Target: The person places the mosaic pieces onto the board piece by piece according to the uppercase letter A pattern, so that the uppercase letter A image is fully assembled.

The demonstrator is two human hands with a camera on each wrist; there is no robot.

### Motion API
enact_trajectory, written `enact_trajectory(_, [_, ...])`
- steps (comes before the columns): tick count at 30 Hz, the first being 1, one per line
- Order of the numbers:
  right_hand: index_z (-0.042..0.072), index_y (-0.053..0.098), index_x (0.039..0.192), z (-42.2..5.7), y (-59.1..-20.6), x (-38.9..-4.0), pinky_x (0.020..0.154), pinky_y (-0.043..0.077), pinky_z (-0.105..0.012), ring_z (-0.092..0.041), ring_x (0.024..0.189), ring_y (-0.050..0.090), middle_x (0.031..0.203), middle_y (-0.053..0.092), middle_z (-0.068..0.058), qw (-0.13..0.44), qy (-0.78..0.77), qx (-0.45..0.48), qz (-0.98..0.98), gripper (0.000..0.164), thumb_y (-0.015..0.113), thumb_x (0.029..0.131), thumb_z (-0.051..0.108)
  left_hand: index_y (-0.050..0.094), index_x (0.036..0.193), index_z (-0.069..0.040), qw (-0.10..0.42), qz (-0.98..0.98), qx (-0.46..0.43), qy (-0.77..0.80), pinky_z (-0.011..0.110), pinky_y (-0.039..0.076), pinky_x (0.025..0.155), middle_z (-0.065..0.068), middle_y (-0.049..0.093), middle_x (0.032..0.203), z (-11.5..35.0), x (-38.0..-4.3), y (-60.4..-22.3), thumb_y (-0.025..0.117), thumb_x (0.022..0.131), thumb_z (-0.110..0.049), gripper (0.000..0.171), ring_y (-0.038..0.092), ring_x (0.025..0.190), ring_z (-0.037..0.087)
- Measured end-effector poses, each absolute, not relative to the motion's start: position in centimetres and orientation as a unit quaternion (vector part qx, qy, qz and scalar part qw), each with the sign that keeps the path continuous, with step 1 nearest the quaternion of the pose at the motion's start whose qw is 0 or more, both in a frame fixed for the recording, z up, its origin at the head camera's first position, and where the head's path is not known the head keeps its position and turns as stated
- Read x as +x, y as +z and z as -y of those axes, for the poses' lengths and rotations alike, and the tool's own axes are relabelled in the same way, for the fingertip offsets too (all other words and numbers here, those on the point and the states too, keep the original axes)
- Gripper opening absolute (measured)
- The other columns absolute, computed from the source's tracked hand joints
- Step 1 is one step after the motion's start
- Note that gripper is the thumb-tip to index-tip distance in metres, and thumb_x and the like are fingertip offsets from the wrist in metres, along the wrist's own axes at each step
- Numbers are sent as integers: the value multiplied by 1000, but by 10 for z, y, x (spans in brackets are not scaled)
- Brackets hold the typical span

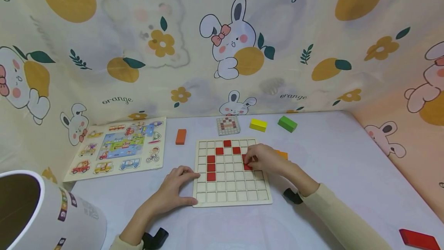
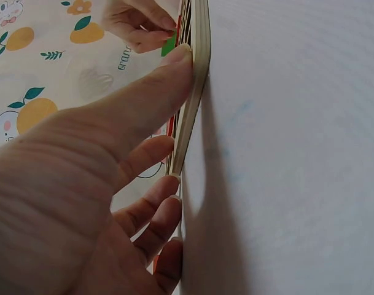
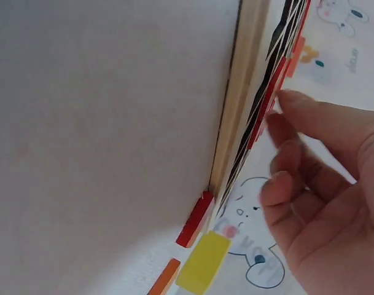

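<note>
Left hand [image 1: 170, 192] wide against board [image 1: 236, 196], left edge; right hand [image 1: 263, 159] narrow at red tile [image 1: 248, 167], grip unclear; puzzle [image 1: 121, 144]: head view only.

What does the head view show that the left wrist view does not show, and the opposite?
Only the head view: the vehicle puzzle, the white container and the yellow block.
Only the left wrist view: a close look at the layered side of the grid board.
Both: the left hand touching the board, the right hand, and the rabbit-and-orange backdrop.
</note>
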State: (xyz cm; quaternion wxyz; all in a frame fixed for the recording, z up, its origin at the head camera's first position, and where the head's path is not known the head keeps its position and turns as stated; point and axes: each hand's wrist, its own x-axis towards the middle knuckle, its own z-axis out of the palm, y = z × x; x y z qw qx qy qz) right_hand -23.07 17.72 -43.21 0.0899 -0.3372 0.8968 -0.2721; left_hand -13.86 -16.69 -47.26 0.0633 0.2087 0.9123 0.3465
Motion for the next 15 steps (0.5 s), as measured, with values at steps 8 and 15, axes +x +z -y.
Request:
enact_trajectory(8, [5,73,94,-204,-424,-236,74,48,-36,-19,83,57,89,67,0,44,-326,-266,-906,10,72,86,-2,63,134,-18,67,-911,208,349,50,33,99,-5,49,128,166,-139,-472,87,71,-47,73,40,114,18])
enact_trajectory(15, [1,69,111,-234,-433,-244,92,46,-50,-29,101,56,107,66,-8,106,-320,-264,-904,29,75,83,-2,63,134,-18,64,-911,212,347,50,33,98,-4,49,128,167,-138,-471,87,72,-45,72,40,114,18])
